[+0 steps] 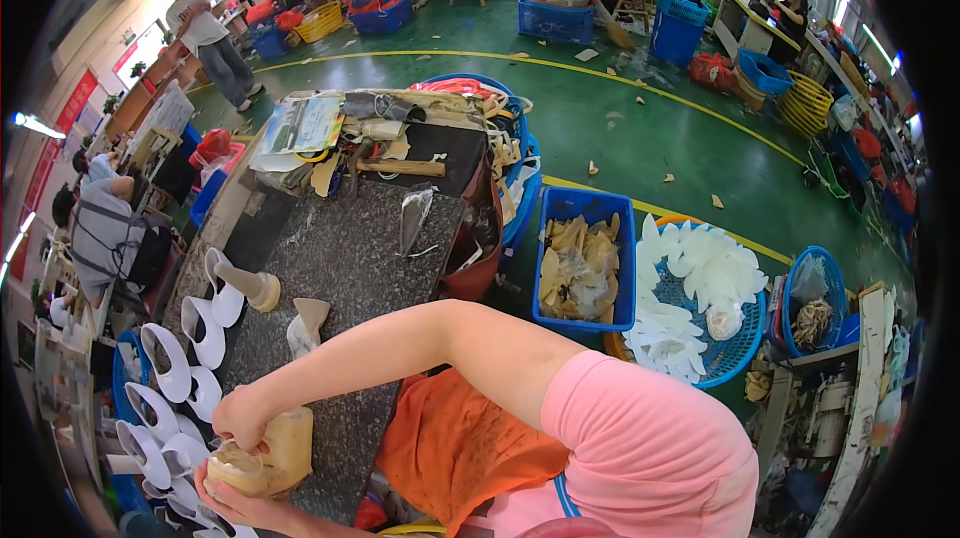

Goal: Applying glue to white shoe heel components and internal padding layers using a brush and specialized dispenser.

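Note:
My left hand (238,508) is wrapped round the underside of a yellowish plastic tub (290,450), tilted at the near left edge of the stone-topped bench (340,268). At the tub's mouth is my right hand (243,420), fingers closed and pointing down into it; what they grip is hidden. Several white curved shoe uppers (167,363) lie in rows left of my hands. A beige cone-like piece with a round base (262,292) and a small tan and whitish folded piece (306,326) rest farther up the bench.
A wooden-handled hammer (400,168) and a pile of papers (300,128) lie at the bench's far end. To the right are a blue bin of beige scraps (634,268) and a blue basket (745,358) with white cut pieces. People work in the background; one person (210,38) stands far left.

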Demonstrator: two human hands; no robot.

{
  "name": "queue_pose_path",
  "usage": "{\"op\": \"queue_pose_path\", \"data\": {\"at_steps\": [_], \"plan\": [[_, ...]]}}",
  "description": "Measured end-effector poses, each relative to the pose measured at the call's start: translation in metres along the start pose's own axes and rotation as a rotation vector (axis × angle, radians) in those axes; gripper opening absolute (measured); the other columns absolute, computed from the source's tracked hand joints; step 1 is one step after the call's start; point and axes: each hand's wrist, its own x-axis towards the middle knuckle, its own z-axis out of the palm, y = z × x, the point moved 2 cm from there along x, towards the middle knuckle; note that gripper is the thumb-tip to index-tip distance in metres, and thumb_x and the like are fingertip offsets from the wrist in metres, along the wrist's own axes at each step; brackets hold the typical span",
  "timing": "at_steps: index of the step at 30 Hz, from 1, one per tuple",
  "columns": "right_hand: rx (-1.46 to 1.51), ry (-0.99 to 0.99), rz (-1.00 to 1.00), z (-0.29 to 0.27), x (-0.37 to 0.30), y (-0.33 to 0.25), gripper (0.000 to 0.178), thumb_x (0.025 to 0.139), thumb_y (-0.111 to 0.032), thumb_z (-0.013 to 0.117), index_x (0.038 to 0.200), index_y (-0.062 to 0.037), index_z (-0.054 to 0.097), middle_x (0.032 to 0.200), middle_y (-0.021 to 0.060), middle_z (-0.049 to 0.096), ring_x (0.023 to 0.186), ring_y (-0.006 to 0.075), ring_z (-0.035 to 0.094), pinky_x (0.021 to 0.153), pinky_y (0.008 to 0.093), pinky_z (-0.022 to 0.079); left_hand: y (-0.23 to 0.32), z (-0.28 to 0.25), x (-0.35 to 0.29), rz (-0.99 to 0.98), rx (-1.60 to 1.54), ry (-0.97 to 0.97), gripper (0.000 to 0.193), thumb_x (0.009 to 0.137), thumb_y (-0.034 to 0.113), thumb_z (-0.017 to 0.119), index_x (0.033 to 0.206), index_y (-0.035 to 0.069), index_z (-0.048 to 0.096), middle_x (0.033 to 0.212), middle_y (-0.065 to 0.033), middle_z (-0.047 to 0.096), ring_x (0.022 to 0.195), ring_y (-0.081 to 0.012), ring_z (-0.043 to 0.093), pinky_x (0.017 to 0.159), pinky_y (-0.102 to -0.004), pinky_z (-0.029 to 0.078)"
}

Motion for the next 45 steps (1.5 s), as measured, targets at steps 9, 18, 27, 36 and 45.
{"op": "queue_pose_path", "data": {"at_steps": [9,18,27,36,45], "plan": [[0.310,-0.217,-0.021,-0.004,-0.037,-0.011,0.017,0.069,-0.011,0.062,0.083,-0.0013,0.064,0.077,0.0072,0.067,0.062,0.0165,0.056,0.054,0.0322,0.045,0.008,-0.001,-0.011,0.051,0.003,0.023,0.038,0.092,0.029,0.040,0.113,-0.001,0.050,0.113,-0.0139,0.051,0.100,-0.0246,0.051,0.086,-0.0357,0.043],[0.752,-0.209,0.235,0.022,-0.056,-0.011,0.033,0.066,0.002,0.060,0.099,0.0028,0.051,0.068,0.0114,0.063,0.045,0.0137,0.048,0.040,0.0292,0.039,0.035,0.000,-0.037,0.126,0.046,0.010,0.039,0.091,0.028,0.039,0.111,-0.002,0.051,0.112,-0.0147,0.051,0.101,-0.0261,0.050,0.087,-0.0370,0.041],[0.757,-0.229,0.339,0.028,-0.067,-0.016,0.012,0.066,0.000,0.063,0.076,0.0067,0.063,0.067,0.0124,0.066,0.046,0.0161,0.052,0.041,0.0290,0.041,0.046,0.000,-0.039,0.312,0.122,-0.013,0.038,0.092,0.032,0.045,0.106,-0.002,0.052,0.100,-0.0170,0.055,0.084,-0.0283,0.052,0.078,-0.0404,0.042],[0.575,-0.043,0.280,0.027,-0.070,-0.019,0.007,0.064,-0.002,0.059,0.061,0.0031,0.064,0.057,0.0100,0.063,0.046,0.0162,0.057,0.043,0.0298,0.046,0.039,0.000,-0.039,0.185,0.032,-0.009,0.037,0.091,0.028,0.042,0.108,-0.002,0.052,0.106,-0.0155,0.053,0.093,-0.0269,0.051,0.083,-0.0380,0.041],[0.196,0.288,0.092,0.034,-0.069,-0.020,0.014,0.068,-0.002,0.056,0.055,-0.0020,0.063,0.055,0.0067,0.061,0.044,0.0141,0.056,0.042,0.0297,0.046,0.029,-0.002,-0.038,0.123,-0.056,0.002,0.035,0.090,0.024,0.039,0.110,-0.003,0.051,0.110,-0.0142,0.052,0.099,-0.0255,0.051,0.086,-0.0359,0.041]]}}
